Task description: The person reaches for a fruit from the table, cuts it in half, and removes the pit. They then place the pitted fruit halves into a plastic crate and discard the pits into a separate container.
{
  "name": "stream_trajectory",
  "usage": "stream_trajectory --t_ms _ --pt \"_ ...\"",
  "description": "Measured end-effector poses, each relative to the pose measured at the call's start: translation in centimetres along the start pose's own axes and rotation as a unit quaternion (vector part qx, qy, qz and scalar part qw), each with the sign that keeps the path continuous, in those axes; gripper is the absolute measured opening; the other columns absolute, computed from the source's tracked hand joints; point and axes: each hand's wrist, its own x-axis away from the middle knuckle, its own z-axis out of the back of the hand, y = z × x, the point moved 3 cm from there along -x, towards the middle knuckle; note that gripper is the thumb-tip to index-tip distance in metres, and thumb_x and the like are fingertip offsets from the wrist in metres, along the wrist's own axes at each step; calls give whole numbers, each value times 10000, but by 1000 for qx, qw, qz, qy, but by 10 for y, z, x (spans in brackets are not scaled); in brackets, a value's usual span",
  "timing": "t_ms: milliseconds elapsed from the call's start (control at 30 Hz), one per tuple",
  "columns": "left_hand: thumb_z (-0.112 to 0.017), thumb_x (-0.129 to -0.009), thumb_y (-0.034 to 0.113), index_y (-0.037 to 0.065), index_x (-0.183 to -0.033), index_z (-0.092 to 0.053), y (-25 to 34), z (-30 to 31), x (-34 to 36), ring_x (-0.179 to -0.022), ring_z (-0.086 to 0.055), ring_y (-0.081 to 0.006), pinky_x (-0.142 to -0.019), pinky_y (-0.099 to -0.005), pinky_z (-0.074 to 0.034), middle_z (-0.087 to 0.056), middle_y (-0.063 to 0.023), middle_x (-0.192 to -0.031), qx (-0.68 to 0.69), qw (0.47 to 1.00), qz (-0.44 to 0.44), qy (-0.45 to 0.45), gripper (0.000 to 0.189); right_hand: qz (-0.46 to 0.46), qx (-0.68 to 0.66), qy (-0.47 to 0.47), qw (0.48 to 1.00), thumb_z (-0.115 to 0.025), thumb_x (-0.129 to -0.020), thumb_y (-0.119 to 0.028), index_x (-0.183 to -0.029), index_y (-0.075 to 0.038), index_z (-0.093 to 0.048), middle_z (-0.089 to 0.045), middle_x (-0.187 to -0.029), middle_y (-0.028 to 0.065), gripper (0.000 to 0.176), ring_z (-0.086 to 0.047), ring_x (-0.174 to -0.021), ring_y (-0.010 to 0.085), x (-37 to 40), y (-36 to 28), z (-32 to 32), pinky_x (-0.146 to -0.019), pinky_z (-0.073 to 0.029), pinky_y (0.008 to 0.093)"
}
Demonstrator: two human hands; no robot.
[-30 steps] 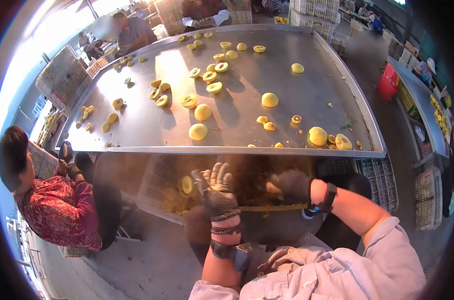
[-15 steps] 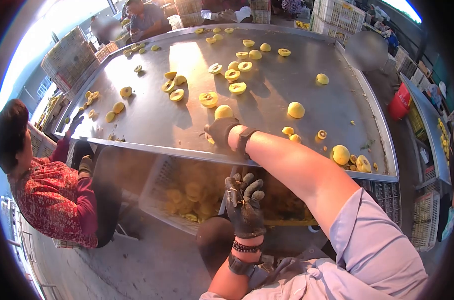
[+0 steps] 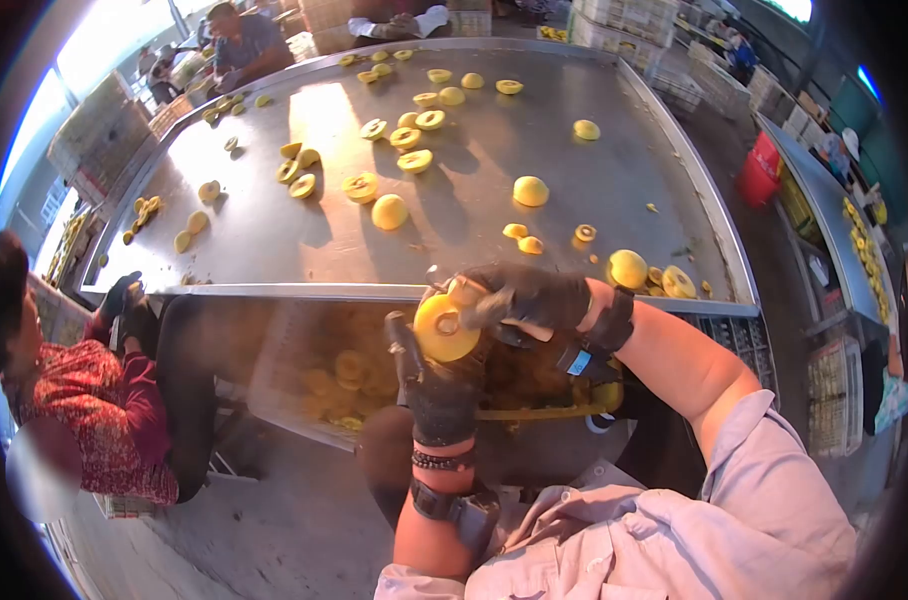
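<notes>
My left hand (image 3: 439, 400), in a dark glove, grips a yellow peach half (image 3: 446, 330) from below and the side. Its cut face, with a brownish centre, is turned up towards me. My right hand (image 3: 534, 300), also gloved, is closed at the upper right of this half, its fingers touching the fruit. A small tool with a pale handle (image 3: 529, 328) juts from under those fingers; its working end is hidden. Both hands are over the near edge of the metal table (image 3: 534, 250). Closest on the tabletop are a rounded peach half (image 3: 390, 211) and small peach pieces (image 3: 530, 245).
Crates of peach pieces (image 3: 339, 385) sit below the table edge. More halves (image 3: 414, 161) lie scattered across the tabletop. On my left sits a person in red (image 3: 94, 420); others sit across. A red bucket (image 3: 759, 170) stands on the right beside another table.
My right hand has drawn back from the tabletop to my left hand. My left hand has risen and now holds a peach half. The view has shifted slightly right.
</notes>
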Motion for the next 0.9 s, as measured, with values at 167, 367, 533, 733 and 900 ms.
stream_trajectory --t_ms 167,367,533,733,900 --pt "-792 -715 136 -1 -1366 -348 -17 -15 14 -1061 -566 -276 -908 -344 -474 -517 -190 -1226 -156 966 -127 -165 800 120 398 157 896 -657 -795 -149 -1030 -30 -508 -657 -866 180 303 -639 -821 366 32 18 -1 -733 -492 421" --pt "-688 -768 6 -8 -1329 -390 -11 -43 23 -1004 -580 -213 -857 -305 -493 -562 -144 -1164 16 967 50 -250 635 185 448 325 812 -655 -794 -175 -1019 -42 -511 -625 -839 223 299 -619 -779 393 86 16 -2 -669 -488 440" --pt "-608 -802 -18 -20 -1260 -453 24 -63 23 -952 -604 -221 -864 -310 -493 -621 -123 -1057 -144 964 -100 -202 483 88 441 383 807 -616 -829 -250 -1038 -10 -536 -625 -771 222 328 -621 -706 384 116 48 -12 -612 -481 454" --pt "-629 -830 36 -43 -1362 -341 -23 -79 42 -1128 -525 -221 -906 -308 -478 -484 -163 -1301 -148 961 -104 -208 610 2 470 372 801 -593 -818 -226 -1075 21 -530 -641 -777 216 362 -634 -710 369 123 62 -14 -625 -492 448" --pt "-506 -932 80 -48 -1357 -345 -39 -83 46 -1130 -519 -269 -961 -350 -433 -480 -190 -1296 -158 965 -87 -191 472 -39 434 365 823 -602 -760 -169 -1075 34 -514 -644 -806 225 385 -641 -780 367 122 71 -12 -672 -502 447"
